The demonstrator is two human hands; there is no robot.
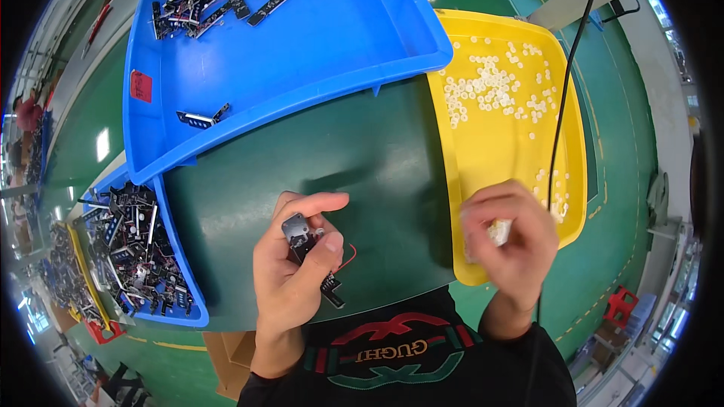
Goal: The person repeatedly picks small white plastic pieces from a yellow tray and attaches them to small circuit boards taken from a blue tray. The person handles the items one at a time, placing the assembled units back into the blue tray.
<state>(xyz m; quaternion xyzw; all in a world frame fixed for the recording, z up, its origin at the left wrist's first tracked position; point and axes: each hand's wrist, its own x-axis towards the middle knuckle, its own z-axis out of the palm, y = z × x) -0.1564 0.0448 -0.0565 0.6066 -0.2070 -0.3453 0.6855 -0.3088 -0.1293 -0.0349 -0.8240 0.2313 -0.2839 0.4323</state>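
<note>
My left hand [290,271] grips a black part [296,231] above the green table [377,158]; my right hand [520,237], fingers curled, is over the yellow tray [483,158] of small white rings [494,79], whether gripping anything I cannot tell.

Bright light is washing the green tabletop [392,181], a soft shadow falling just beyond the left hand [290,275]; blur is softening the right hand [520,237], glare is whitening the floor [102,145] far left of both, and fisheye distortion is bending the edges.
</note>
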